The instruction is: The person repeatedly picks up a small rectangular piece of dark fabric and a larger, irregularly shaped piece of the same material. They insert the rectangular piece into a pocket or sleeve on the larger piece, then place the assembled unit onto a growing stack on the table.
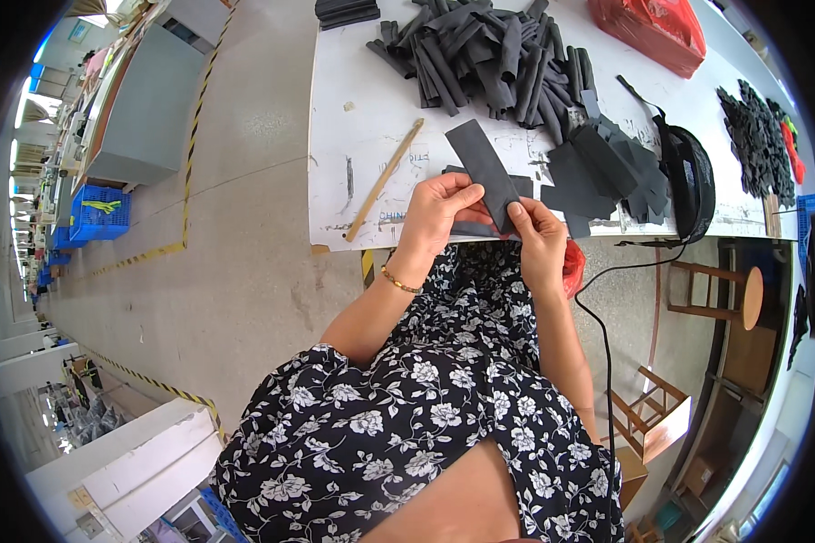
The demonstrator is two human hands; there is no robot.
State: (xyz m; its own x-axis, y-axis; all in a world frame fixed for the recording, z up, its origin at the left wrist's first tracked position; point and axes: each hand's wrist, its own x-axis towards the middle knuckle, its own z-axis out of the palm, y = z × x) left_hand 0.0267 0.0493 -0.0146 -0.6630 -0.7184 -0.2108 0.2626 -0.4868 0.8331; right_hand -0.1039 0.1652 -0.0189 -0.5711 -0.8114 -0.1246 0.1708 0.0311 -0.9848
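Black strip slants between both hands above the table's near edge: the left hand pinches its left side between thumb and fingers, and the right hand pinches its near end. Left of them, a stick lies on the white table. Flat pieces lie to the right, rolls heap on the far side, and a red bag sits far right.

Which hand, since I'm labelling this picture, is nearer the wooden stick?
Left. The left hand is right of the wooden stick, not touching it; the right hand is farther right.
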